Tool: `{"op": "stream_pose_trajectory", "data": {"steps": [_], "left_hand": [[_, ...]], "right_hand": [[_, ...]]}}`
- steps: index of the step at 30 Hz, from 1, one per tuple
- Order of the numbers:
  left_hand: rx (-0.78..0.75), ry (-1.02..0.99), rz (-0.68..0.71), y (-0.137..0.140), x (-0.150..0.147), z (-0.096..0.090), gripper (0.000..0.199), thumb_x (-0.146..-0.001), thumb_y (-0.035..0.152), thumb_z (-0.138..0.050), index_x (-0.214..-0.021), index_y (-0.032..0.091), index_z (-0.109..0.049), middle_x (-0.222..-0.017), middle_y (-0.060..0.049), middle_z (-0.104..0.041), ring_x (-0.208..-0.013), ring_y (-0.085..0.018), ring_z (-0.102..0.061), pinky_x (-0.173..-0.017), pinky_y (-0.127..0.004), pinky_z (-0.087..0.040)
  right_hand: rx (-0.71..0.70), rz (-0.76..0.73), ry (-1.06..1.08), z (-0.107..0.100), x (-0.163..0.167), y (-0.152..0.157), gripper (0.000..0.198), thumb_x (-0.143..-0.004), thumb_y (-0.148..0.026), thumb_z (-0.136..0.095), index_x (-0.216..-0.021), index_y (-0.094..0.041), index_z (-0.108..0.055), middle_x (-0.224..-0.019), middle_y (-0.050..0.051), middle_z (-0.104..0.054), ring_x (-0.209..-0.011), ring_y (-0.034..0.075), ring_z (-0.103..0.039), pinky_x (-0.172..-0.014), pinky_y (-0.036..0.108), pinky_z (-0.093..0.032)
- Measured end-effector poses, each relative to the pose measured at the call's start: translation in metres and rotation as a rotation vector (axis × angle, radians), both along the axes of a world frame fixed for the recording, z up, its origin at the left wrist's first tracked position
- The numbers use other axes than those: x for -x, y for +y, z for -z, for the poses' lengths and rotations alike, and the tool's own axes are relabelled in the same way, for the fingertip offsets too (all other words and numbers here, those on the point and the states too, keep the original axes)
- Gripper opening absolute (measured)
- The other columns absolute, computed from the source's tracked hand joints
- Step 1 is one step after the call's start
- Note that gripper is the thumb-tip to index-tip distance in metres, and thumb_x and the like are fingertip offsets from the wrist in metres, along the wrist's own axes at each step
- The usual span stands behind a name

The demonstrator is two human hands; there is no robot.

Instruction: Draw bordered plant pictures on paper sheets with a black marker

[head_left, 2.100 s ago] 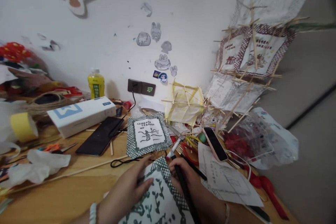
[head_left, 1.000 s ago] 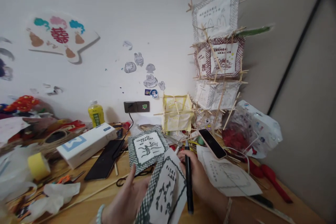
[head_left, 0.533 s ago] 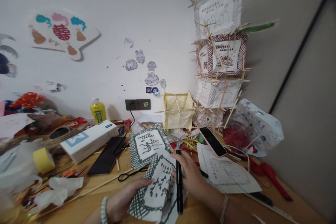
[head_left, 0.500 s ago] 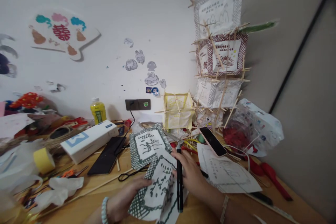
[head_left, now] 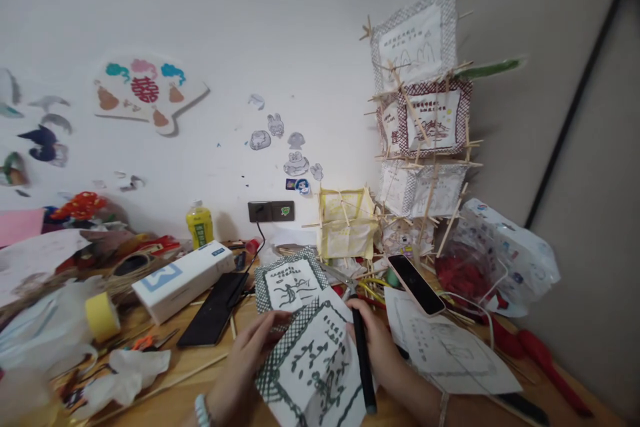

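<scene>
My left hand (head_left: 253, 353), fingers closed on the left edge, grips a white sheet (head_left: 313, 353) with a green crosshatched border, leafy sprigs and handwriting. Its lower part is creased. My right hand (head_left: 377, 340) is closed around a long black marker pen (head_left: 363, 360), which lies across the sheet's right side; the fingers also rest at the sheet's upper right edge. A second green-bordered drawing (head_left: 293, 282) with a figure lies just behind. Metal tool jaws (head_left: 343, 277) show beyond the pen's upper end; their kind is unclear.
Right of my hands lie a phone (head_left: 417, 285) and a pencil-drawn sheet (head_left: 450, 347). Behind stand a yellow paper lantern (head_left: 347, 227) and a tall stick-and-paper tower (head_left: 425, 120). On the left are a white box (head_left: 183, 280), a black phone (head_left: 213, 313), yellow tape (head_left: 103, 315) and a bottle (head_left: 200, 225).
The sheet, folded and tilted before, is now spread flatter, its leafy drawing showing more fully. My right hand and the pen have shifted right and slightly down. The whole view has swung a little.
</scene>
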State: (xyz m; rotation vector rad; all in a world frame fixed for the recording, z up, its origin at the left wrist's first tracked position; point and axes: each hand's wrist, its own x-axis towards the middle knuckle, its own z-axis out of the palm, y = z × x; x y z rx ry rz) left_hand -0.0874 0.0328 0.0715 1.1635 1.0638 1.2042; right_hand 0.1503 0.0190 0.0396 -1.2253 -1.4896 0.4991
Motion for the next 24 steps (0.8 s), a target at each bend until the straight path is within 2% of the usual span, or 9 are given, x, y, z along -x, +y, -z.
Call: {"op": "stream_pose_trajectory", "data": {"steps": [2,4,7,12,16,20,24], "left_hand": [[-0.13,0.132,-0.114,0.015,0.008,0.001,0.04,-0.068,0.051,-0.066,-0.091,0.019,-0.066,-0.11,-0.011,-0.064,-0.117,-0.036,-0.049,-0.106,-0.048,-0.031],[-0.225,0.247,-0.183,0.027,0.016,0.003,0.033,-0.061,0.048,-0.067,-0.078,0.02,-0.065,-0.106,-0.012,-0.064,-0.119,-0.037,-0.045,-0.109,-0.049,-0.024],[-0.313,0.368,-0.202,0.038,0.021,0.009,0.029,-0.059,0.045,-0.065,-0.076,0.021,-0.065,-0.112,-0.013,-0.062,-0.12,-0.036,-0.045,-0.11,-0.049,-0.022],[-0.375,0.471,-0.155,0.039,0.019,0.022,0.029,-0.065,0.042,-0.062,-0.084,0.02,-0.066,-0.11,-0.014,-0.064,-0.109,-0.035,-0.055,-0.1,-0.05,-0.038],[-0.425,0.498,-0.13,0.04,0.021,0.02,0.033,-0.075,0.043,-0.056,-0.093,0.017,-0.064,-0.11,-0.015,-0.064,-0.106,-0.033,-0.058,-0.092,-0.046,-0.046],[-0.528,0.54,-0.078,0.033,0.02,0.016,0.03,-0.077,0.039,-0.059,-0.099,0.02,-0.067,-0.121,-0.013,-0.062,-0.117,-0.032,-0.052,-0.105,-0.047,-0.034],[-0.811,0.776,0.111,0.021,0.012,0.019,0.032,-0.083,0.027,-0.056,-0.113,0.024,-0.066,-0.128,-0.011,-0.059,-0.125,-0.032,-0.046,-0.11,-0.052,-0.027]], "right_hand": [[0.012,0.007,0.018,0.001,-0.002,0.002,0.029,-0.075,-0.016,-0.052,-0.101,-0.019,-0.064,-0.095,0.007,-0.069,-0.089,0.023,-0.064,-0.078,0.032,-0.05],[0.015,0.014,0.045,0.001,-0.003,0.003,0.031,-0.074,-0.015,-0.052,-0.101,-0.02,-0.065,-0.094,0.006,-0.069,-0.088,0.023,-0.064,-0.078,0.032,-0.05],[0.009,0.046,0.083,0.0,-0.003,0.003,0.031,-0.072,-0.014,-0.052,-0.099,-0.021,-0.066,-0.092,0.005,-0.07,-0.089,0.023,-0.064,-0.08,0.033,-0.05],[0.026,0.056,0.134,0.0,-0.003,0.005,0.03,-0.071,-0.017,-0.055,-0.099,-0.022,-0.066,-0.092,0.004,-0.07,-0.088,0.023,-0.064,-0.079,0.033,-0.05],[0.043,0.055,0.15,-0.002,-0.002,0.005,0.029,-0.072,-0.018,-0.056,-0.098,-0.022,-0.066,-0.095,0.005,-0.071,-0.091,0.024,-0.064,-0.081,0.034,-0.05],[0.041,0.042,0.138,-0.003,-0.001,0.004,0.029,-0.072,-0.016,-0.052,-0.097,-0.021,-0.065,-0.098,0.006,-0.071,-0.093,0.024,-0.064,-0.083,0.035,-0.049],[0.018,0.038,0.08,0.0,-0.002,0.003,0.033,-0.072,-0.016,-0.051,-0.101,-0.021,-0.065,-0.101,0.007,-0.071,-0.097,0.025,-0.064,-0.087,0.038,-0.048]]}}
